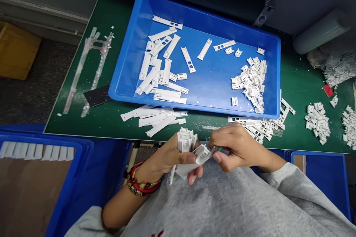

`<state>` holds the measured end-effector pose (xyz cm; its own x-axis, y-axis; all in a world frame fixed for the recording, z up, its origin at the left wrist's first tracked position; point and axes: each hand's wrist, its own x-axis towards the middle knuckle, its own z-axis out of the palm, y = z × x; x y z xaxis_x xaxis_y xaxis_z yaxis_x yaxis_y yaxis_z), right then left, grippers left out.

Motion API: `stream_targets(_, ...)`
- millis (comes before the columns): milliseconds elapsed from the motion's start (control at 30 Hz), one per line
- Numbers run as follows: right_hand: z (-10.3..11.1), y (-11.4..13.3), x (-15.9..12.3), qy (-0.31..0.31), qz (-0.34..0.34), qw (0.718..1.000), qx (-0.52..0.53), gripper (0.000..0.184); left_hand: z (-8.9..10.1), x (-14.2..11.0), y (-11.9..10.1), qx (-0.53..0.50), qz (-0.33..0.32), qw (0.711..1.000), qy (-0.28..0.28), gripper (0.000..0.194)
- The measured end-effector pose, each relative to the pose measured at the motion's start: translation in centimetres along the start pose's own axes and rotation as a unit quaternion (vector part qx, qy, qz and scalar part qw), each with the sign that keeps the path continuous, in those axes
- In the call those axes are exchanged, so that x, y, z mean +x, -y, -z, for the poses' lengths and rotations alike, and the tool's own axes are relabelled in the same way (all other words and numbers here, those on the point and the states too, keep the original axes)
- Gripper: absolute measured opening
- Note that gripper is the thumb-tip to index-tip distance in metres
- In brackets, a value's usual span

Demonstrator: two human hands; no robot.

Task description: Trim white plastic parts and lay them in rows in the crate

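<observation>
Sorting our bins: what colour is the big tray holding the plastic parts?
The tray is bright blue, clearest in the head view.

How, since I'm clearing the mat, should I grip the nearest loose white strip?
Take the strip at its middle, pinching across its narrow width from above, coming from the near side of the mat. It lies diagonally at the front of the pile, so that side looks open.

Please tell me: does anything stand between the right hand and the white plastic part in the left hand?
Nothing visible stands in the way. The right hand pinches a small tool right up against the white plastic part, which the left hand holds. No other object lies between them.
</observation>
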<state>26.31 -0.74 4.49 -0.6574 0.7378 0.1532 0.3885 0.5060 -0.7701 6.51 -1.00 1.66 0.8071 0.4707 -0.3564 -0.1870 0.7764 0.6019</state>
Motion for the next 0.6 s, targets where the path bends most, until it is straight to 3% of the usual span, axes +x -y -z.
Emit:
stream_targets(167,-0.5,-0.2,0.2,-0.026,0.009,1.0,-0.011,0.036,0.2,0.5,0.9,-0.031,0.01,0.999,0.023,0.047)
stream_targets(300,-0.9,-0.3,0.2,-0.103,0.023,0.994,-0.014,0.037,0.9,0.8,1.1,-0.008,-0.027,0.999,-0.022,0.048)
stream_targets(467,-1.5,-1.2,-0.2,-0.103,-0.117,0.986,0.058,0.033,1.6,1.4,0.6,0.091,-0.087,0.98,-0.151,0.038)
stream_targets(600,-2.5,-2.3,-0.6,-0.112,-0.193,0.969,0.104,0.026,2.0,2.1,1.3,0.101,-0.069,0.97,-0.21,0.031)
